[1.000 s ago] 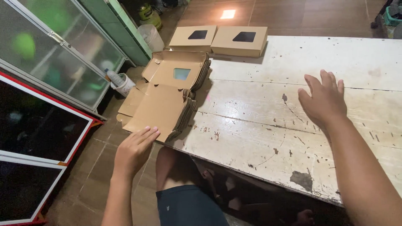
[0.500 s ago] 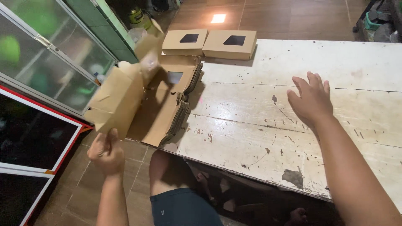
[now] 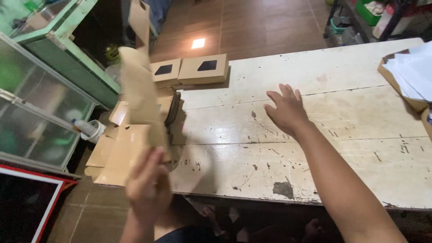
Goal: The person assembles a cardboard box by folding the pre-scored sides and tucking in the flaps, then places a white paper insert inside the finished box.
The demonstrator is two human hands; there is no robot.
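A left hand [image 3: 148, 189] grips a flat cardboard box blank [image 3: 141, 94] upright at nine o'clock, while the right hand [image 3: 285, 110], fingers spread wide, hovers over the worn white tabletop [image 3: 324, 72].

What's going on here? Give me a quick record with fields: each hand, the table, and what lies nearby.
left hand: raised, blurred, holding a flat cardboard box blank upright
right hand: open, palm down on the table
table: worn white wood, paint chipped
stack of blanks: at the table's left edge
folded boxes: two, with dark windows, at the far left corner
white paper: far right
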